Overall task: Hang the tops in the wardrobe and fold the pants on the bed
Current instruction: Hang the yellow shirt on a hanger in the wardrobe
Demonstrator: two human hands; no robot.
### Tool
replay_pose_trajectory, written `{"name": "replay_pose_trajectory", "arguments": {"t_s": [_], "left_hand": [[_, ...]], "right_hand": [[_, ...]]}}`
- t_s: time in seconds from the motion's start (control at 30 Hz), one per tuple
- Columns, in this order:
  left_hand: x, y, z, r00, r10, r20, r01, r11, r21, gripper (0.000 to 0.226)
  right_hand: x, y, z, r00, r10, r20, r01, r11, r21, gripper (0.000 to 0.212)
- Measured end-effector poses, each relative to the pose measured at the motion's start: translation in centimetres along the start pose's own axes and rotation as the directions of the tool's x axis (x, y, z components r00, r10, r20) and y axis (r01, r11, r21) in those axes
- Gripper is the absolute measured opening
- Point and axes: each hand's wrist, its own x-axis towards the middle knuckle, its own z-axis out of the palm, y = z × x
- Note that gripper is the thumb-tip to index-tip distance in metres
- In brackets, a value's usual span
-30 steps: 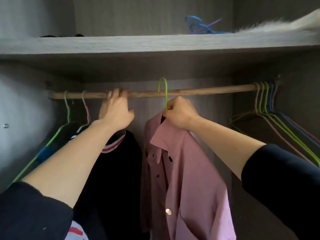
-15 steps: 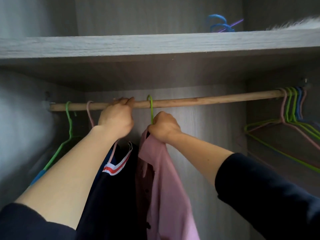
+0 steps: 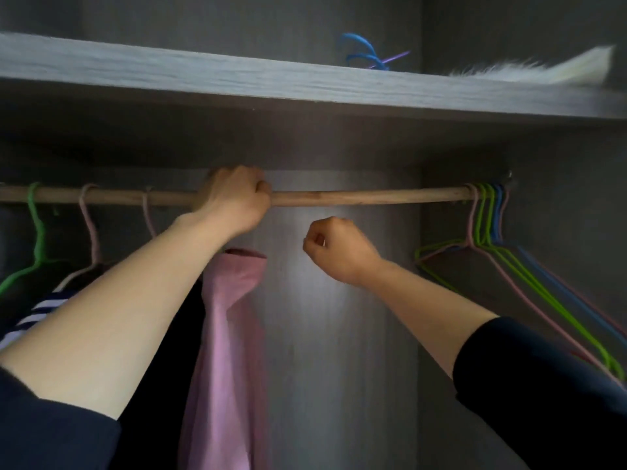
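Pink shirt (image 3: 234, 334) hangs below the rod (image 3: 356, 197); left hand (image 3: 234, 201) grips the rod, right hand (image 3: 339, 249) curled empty beside; next top needs fetching.

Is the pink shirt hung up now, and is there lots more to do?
Looks hung: the pink shirt dangles under the rail beside dark tops. The left hand grips the rail; the right hand is curled shut, holding nothing. Empty hangers wait at the right. No pants or bed are in view, so folding can't be judged.

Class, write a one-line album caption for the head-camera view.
Left hand grips the wardrobe rail above a hung pink shirt; right hand hangs loosely closed, empty.
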Motion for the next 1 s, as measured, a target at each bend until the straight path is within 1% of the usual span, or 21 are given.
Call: {"name": "replay_pose_trajectory", "arguments": {"t_s": [0.1, 0.2, 0.23, 0.33, 0.43, 0.5, 0.57, 0.6, 0.67, 0.7, 0.73, 0.77, 0.83, 0.87, 0.93, 1.0], "left_hand": [[0.7, 4.8, 2.4, 0.989, 0.147, 0.028, -0.145, 0.988, -0.045, 0.031], [1.3, 8.8, 5.2, 0.972, 0.232, 0.045, -0.230, 0.972, -0.042, 0.035], [1.3, 10.1, 6.0, 0.967, 0.249, 0.055, -0.247, 0.968, -0.042, 0.035], [0.9, 12.6, 8.6, 0.959, 0.272, 0.075, -0.272, 0.962, -0.008, 0.042], [0.2, 12.6, 10.8, 0.955, 0.296, -0.019, -0.295, 0.954, 0.049, 0.052], [-0.2, 12.4, 11.7, 0.949, 0.310, -0.060, -0.307, 0.950, 0.047, 0.055], [0.1, 12.3, 12.1, 0.946, 0.315, -0.076, -0.313, 0.949, 0.042, 0.057], [0.2, 12.3, 12.3, 0.944, 0.318, -0.084, -0.316, 0.948, 0.045, 0.058], [0.4, 12.2, 12.5, 0.942, 0.322, -0.097, -0.318, 0.947, 0.053, 0.059], [0.4, 12.1, 12.6, 0.940, 0.326, -0.103, -0.321, 0.945, 0.056, 0.059], [0.4, 12.0, 12.6, 0.938, 0.330, -0.108, -0.326, 0.944, 0.058, 0.059], [0.5, 12.0, 12.7, 0.936, 0.333, -0.112, -0.329, 0.943, 0.058, 0.060], [0.5, 11.9, 12.8, 0.934, 0.339, -0.114, -0.334, 0.941, 0.060, 0.061], [0.6, 11.9, 12.9, 0.932, 0.342, -0.116, -0.337, 0.940, 0.062, 0.062], [0.6, 11.8, 13.1, 0.930, 0.347, -0.120, -0.341, 0.938, 0.065, 0.063], [0.7, 11.7, 13.3, 0.927, 0.352, -0.128, -0.347, 0.936, 0.063, 0.064]], "right_hand": [[-1.4, 3.9, -2.3, 0.998, 0.030, -0.050, -0.039, 0.980, -0.196, 0.017], [-3.1, 7.4, -4.6, 0.995, 0.023, -0.101, -0.064, 0.907, -0.417, 0.016], [-3.7, 8.7, -5.5, 0.994, 0.018, -0.106, -0.069, 0.862, -0.503, 0.017], [-5.2, 12.3, -7.8, 0.997, 0.000, -0.081, -0.060, 0.665, -0.745, 0.023], [-6.1, 14.7, -9.1, 0.994, 0.072, -0.085, -0.111, 0.535, -0.838, 0.030], [-6.4, 15.6, -9.4, 0.991, 0.104, -0.078, -0.118, 0.457, -0.882, 0.032], [-6.4, 16.1, -9.5, 0.992, 0.113, -0.050, -0.092, 0.403, -0.911, 0.032], [-6.4, 16.2, -9.5, 0.993, 0.109, -0.033, -0.074, 0.393, -0.917, 0.032], [-6.3, 16.1, -9.5, 0.995, 0.098, -0.012, -0.051, 0.406, -0.912, 0.029], [-6.1, 15.9, -9.5, 0.994, 0.108, -0.018, -0.063, 0.430, -0.901, 0.027], [-6.0, 15.6, -9.6, 0.991, 0.133, -0.035, -0.095, 0.475, -0.875, 0.024], [-5.7, 15.3, -9.7, 0.983, 0.173, -0.064, -0.149, 0.541, -0.827, 0.023], [-5.0, 14.5, -9.8, 0.953, 0.265, -0.146, -0.291, 0.672, -0.681, 0.026], [-4.6, 14.1, -9.8, 0.936, 0.296, -0.190, -0.349, 0.718, -0.603, 0.027], [-3.9, 13.3, -9.6, 0.901, 0.349, -0.258, -0.431, 0.783, -0.449, 0.029], [-3.4, 12.6, -9.3, 0.866, 0.417, -0.276, -0.486, 0.831, -0.272, 0.030]]}}
